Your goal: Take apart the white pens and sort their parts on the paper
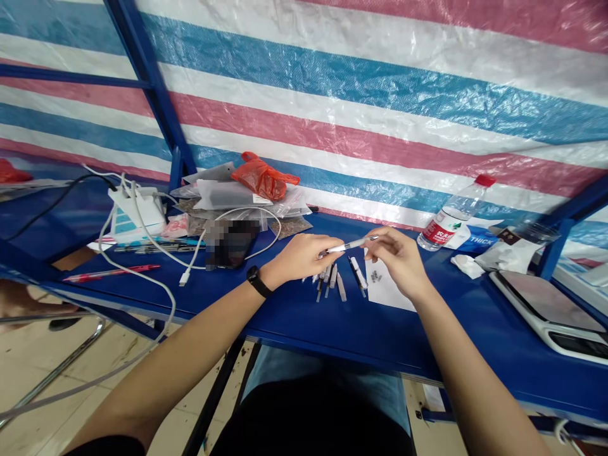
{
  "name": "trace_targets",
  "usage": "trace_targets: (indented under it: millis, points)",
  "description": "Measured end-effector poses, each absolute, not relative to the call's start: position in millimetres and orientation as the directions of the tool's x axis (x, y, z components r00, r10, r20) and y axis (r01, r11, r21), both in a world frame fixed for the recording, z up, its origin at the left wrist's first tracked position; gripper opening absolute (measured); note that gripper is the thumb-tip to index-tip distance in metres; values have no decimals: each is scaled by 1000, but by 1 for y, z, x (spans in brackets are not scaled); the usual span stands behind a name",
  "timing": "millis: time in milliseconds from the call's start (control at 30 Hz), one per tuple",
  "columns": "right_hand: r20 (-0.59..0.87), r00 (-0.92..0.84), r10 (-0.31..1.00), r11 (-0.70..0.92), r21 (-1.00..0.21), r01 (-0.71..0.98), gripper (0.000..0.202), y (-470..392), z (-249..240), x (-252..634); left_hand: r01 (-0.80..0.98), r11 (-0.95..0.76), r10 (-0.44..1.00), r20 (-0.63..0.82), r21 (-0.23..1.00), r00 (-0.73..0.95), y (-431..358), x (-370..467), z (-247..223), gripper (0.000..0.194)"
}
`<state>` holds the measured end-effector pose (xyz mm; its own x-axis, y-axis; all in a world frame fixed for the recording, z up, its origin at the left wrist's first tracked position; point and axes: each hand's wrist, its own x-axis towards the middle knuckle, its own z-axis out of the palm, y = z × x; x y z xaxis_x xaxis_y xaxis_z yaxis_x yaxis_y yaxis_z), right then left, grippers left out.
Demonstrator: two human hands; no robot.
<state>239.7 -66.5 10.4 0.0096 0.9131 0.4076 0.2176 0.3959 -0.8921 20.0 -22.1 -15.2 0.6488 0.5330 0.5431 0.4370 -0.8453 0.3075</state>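
Observation:
My left hand [311, 254], with a black band at the wrist, pinches one end of a white and clear pen [352, 244]. At the pen's other end, the fingers of my right hand [393, 256] close round its tip. Below my left hand, several pen parts [332, 282] lie on the blue table [294, 323]. A black and white pen [358, 277] rests beside them. Under my right hand is a white paper sheet [387, 294] with several small grey pieces [376, 277] on it.
A blurred phone [232, 244], white cables, plastic bags [228, 193] and an orange bag [263, 177] are at the left. Red pens [111, 273] lie further left. At the right are a bottle [444, 225], crumpled tissue [468, 266] and a scale [551, 310].

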Motion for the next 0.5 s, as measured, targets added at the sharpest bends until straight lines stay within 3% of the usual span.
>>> trace_targets:
  millis: [300, 500]
  points:
    - [416, -28, 909, 401, -856, 326, 47, -70, 11, 240, 473, -852, 512, 553, 226, 658, -22, 24, -25, 38]
    - [268, 40, 962, 222, -863, 454, 75, -69, 7, 237, 516, -846, 501, 522, 130, 690, -26, 27, -24, 41]
